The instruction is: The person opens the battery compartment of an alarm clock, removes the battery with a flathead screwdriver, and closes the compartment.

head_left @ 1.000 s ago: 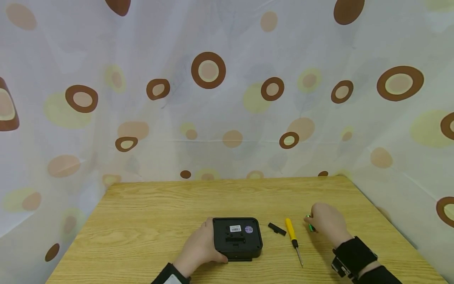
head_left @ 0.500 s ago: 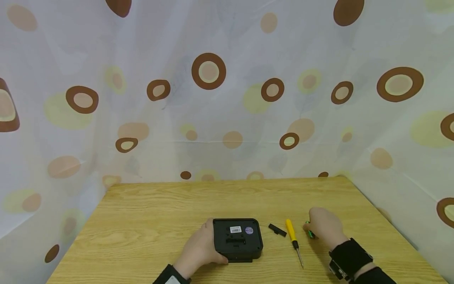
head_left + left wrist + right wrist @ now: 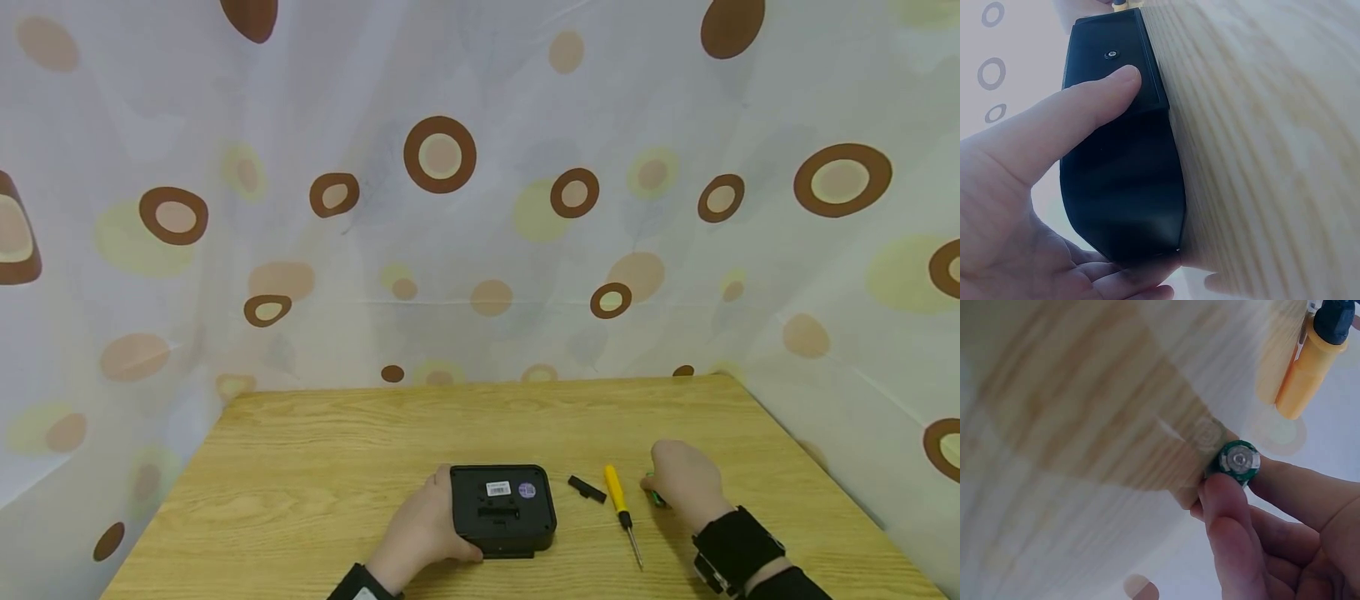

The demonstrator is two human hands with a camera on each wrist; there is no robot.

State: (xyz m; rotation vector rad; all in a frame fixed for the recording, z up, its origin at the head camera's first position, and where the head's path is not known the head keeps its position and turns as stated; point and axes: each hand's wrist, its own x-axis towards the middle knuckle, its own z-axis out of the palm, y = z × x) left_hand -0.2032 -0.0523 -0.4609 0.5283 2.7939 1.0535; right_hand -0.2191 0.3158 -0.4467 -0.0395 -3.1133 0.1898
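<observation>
Wooden table (image 3: 322, 433); battery (image 3: 1239, 460) between right fingers (image 3: 1227, 500)

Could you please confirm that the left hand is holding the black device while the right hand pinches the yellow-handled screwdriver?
Not quite: the right hand pinches a green battery, as the right wrist view shows; the yellow-handled screwdriver lies on the table. The left hand is indeed holding the black device.
</observation>
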